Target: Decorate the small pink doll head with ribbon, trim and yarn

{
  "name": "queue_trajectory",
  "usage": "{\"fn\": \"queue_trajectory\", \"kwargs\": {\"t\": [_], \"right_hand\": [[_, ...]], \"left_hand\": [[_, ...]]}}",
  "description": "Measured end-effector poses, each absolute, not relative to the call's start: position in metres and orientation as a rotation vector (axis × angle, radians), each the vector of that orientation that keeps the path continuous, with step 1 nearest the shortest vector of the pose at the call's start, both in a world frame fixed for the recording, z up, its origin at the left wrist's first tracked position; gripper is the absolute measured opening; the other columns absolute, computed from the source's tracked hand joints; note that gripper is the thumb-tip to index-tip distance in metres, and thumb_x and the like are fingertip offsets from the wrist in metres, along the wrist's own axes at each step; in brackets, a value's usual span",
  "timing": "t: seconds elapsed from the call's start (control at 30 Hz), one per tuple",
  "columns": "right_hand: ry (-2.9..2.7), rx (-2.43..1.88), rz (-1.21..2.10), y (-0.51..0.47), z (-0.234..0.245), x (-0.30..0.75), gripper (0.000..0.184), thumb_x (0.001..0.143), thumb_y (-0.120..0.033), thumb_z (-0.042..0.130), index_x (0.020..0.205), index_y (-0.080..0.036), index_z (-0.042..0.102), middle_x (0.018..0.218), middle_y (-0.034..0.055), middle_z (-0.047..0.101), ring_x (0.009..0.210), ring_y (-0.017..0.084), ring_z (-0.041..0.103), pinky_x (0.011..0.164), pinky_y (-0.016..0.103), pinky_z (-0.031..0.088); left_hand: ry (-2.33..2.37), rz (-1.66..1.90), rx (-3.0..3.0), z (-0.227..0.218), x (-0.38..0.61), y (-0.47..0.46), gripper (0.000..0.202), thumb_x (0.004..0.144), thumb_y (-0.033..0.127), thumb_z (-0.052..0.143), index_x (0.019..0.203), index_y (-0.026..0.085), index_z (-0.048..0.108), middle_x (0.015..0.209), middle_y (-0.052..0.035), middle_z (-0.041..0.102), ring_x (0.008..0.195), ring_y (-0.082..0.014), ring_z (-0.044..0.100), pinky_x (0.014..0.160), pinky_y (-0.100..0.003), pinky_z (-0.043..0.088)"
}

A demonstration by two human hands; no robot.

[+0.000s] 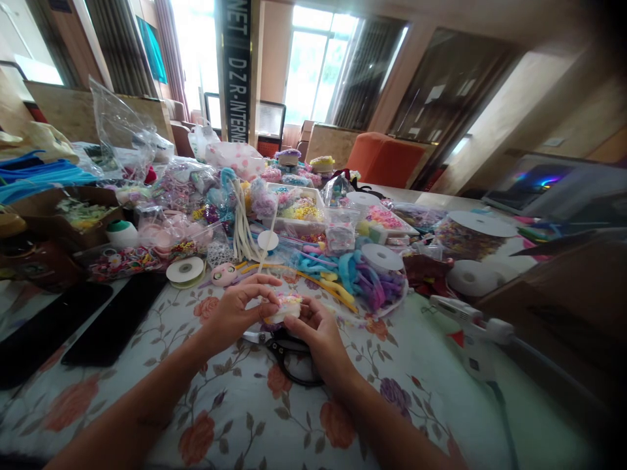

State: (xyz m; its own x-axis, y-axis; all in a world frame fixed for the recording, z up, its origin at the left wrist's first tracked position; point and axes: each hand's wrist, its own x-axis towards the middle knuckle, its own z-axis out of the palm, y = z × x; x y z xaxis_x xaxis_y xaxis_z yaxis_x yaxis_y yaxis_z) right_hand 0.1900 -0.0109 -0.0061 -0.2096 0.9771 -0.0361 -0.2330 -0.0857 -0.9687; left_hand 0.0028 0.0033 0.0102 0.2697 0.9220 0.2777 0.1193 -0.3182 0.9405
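Between my two hands is a small, pale, round craft piece [283, 311] with pink and yellow bits along its top. My left hand [243, 303] grips its left side with thumb and fingers. On the other side, the thumb and fingers of my right hand [316, 329] are closed around its edge. Black-handled scissors [289, 359] lie on the table just below, partly covered by my right hand. Behind my fingers, a pink doll-like head [224, 275] rests near yellow fuzzy stems [337, 292].
A flowered tablecloth [235, 405] covers the table. Two black phones [115, 320] lie at the left. A white glue gun [465, 326] stands at the right, its cord running forward. Ribbon spools [186, 269], bags of beads and a white tray [298, 225] crowd the back.
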Motion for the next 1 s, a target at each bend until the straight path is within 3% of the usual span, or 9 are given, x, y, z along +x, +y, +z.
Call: {"fn": "queue_trajectory", "kwargs": {"t": [0.33, 0.43, 0.6, 0.8, 1.0], "right_hand": [[-1.075, -0.932, 1.526, -0.009, -0.010, 0.191, 0.039, 0.075, -0.040, 0.077, 0.103, -0.018, 0.060, 0.096, 0.0054, 0.073, 0.085, 0.020, 0.070, 0.080, 0.031, 0.053], [-1.048, -0.920, 1.522, -0.007, -0.016, 0.192, 0.039, 0.077, -0.040, 0.076, 0.104, -0.018, 0.059, 0.095, 0.0058, 0.073, 0.084, 0.020, 0.069, 0.081, 0.033, 0.053], [-1.041, -0.935, 1.526, -0.007, -0.014, 0.191, 0.042, 0.076, -0.039, 0.078, 0.106, -0.019, 0.057, 0.095, 0.0048, 0.073, 0.083, 0.018, 0.069, 0.079, 0.031, 0.053], [-1.118, -0.886, 1.511, -0.010, -0.008, 0.190, 0.043, 0.072, -0.034, 0.081, 0.107, -0.020, 0.059, 0.101, 0.0052, 0.073, 0.093, 0.019, 0.069, 0.082, 0.029, 0.053], [-1.098, -0.916, 1.455, -0.012, -0.010, 0.189, 0.047, 0.066, -0.035, 0.085, 0.104, -0.021, 0.060, 0.093, 0.0032, 0.074, 0.086, 0.019, 0.070, 0.078, 0.030, 0.055]], "left_hand": [[0.940, 1.250, 1.445, 0.008, 0.005, 0.005, 0.022, 0.090, 0.039, 0.059, 0.090, 0.019, 0.068, 0.115, -0.0080, 0.065, 0.116, -0.0224, 0.055, 0.097, -0.033, 0.041], [0.896, 1.244, 1.323, 0.006, 0.005, 0.006, 0.021, 0.084, 0.038, 0.068, 0.098, 0.022, 0.067, 0.119, -0.0065, 0.064, 0.114, -0.0226, 0.057, 0.094, -0.033, 0.044], [0.865, 1.070, 1.225, 0.006, 0.007, 0.004, 0.046, 0.073, 0.032, 0.079, 0.115, 0.022, 0.063, 0.128, -0.0082, 0.059, 0.110, -0.0248, 0.060, 0.086, -0.033, 0.049], [0.871, 0.965, 1.156, 0.008, 0.011, 0.001, 0.049, 0.074, 0.035, 0.078, 0.116, 0.017, 0.062, 0.108, -0.0088, 0.071, 0.093, -0.0200, 0.065, 0.078, -0.029, 0.051], [0.889, 0.976, 1.090, 0.014, 0.013, -0.001, 0.050, 0.066, 0.033, 0.083, 0.110, 0.014, 0.066, 0.098, -0.0089, 0.074, 0.084, -0.0188, 0.066, 0.071, -0.029, 0.052]]}}
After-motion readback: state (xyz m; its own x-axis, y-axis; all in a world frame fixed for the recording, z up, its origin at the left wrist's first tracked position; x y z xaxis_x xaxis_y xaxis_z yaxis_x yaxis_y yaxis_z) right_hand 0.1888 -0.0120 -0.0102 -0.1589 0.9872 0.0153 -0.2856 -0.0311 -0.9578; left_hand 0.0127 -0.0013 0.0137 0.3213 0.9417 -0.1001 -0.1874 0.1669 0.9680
